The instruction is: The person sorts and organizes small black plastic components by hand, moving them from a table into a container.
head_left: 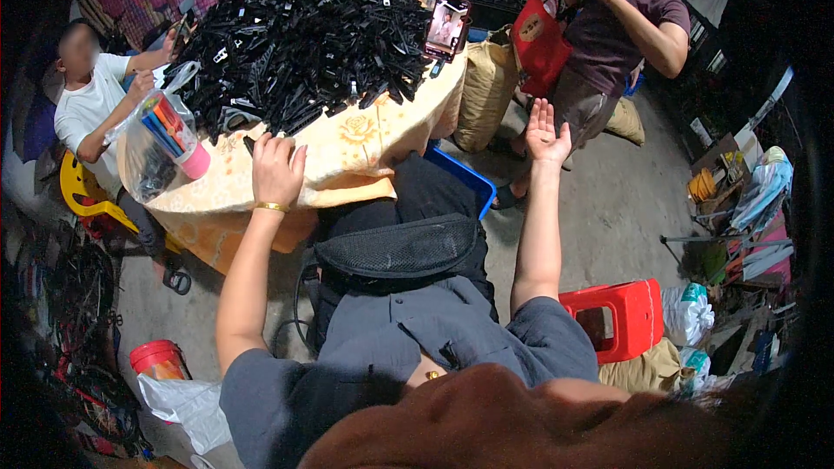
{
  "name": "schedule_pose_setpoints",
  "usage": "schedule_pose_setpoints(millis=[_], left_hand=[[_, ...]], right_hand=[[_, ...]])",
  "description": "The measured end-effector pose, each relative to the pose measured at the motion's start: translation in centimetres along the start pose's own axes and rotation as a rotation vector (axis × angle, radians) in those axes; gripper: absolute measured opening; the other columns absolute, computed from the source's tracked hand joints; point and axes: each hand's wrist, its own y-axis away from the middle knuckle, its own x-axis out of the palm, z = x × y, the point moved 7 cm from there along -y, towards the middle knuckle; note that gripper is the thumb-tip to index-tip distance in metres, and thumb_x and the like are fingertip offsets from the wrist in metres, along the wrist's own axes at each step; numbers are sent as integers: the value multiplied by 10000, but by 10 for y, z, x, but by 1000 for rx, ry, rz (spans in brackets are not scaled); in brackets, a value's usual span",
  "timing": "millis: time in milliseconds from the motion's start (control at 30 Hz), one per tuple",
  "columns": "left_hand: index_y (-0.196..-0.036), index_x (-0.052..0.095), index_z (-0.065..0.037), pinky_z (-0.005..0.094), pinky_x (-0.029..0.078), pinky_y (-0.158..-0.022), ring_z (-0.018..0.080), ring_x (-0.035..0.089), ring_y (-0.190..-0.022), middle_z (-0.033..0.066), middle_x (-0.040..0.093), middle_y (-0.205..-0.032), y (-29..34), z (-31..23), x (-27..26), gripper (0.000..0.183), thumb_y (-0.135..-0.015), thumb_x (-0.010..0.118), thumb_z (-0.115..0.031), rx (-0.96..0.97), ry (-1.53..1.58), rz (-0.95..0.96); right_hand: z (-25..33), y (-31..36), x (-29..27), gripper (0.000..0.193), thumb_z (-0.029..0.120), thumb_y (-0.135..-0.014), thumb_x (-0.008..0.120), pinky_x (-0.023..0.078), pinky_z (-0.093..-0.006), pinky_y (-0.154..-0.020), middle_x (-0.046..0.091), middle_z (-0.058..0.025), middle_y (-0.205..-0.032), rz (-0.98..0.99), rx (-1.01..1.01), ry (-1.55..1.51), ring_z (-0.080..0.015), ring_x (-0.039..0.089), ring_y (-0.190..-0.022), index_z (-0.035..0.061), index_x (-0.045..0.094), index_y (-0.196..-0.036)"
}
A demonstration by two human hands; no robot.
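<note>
My left hand [278,172], with a gold-coloured bracelet at the wrist, rests on the near edge of a floral cloth-covered table [356,132]. Its fingers lie forward on the cloth and the thumb stands apart. A small black piece [249,146] pokes out beside the fingers; whether they touch it is unclear. Just beyond rises a big heap of black plastic clip-like pieces [295,35], some with shiny metal parts. My right hand [547,132] is held out to the right of the table, palm up, fingers stretched and nothing in it.
A lit phone [449,28] stands by the heap's right side. Clear bag with colourful pens [169,135] sits table-left, near a seated person [95,95]. A standing person [621,26], tan sacks [486,91], a blue bin [465,175] and a red stool [617,317] are rightward.
</note>
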Motion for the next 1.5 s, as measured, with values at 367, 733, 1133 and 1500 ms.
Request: schedule_pose_setpoints(millis=[367,733,1133,1500], left_hand=[[-806,596,4,406,377,-871,355,483,-945,147,585,-855,1,1,1,185,-755,608,-174,5,-3,2],[-800,588,-1,407,378,-871,356,481,-944,145,581,-846,1,-1,-3,180,-759,605,-175,6,15,-12],[-801,595,-5,405,381,-867,350,485,-939,140,586,-848,2,2,0,180,-759,605,-179,-8,4,-14],[-802,596,-3,411,381,-873,351,496,-912,144,587,-838,3,2,-1,178,-763,598,-177,0,11,-15]], right_hand=[[2,-1,-1,514,355,-902,295,387,-470,-955,464,-265,-1184,0,-10,12,-373,458,-1111,-94,405,-1127],[1,-1,-1,517,357,-903,295,388,-464,-956,463,-256,-1188,-8,-12,9,-373,455,-1115,-94,410,-1129],[8,-38,16,559,387,-903,288,375,-503,-953,434,-290,-1192,-7,-55,21,-435,428,-1112,-107,370,-1153],[30,-58,27,619,422,-895,301,354,-531,-954,377,-288,-1248,-3,-85,-103,-427,380,-1159,-102,299,-1224]])
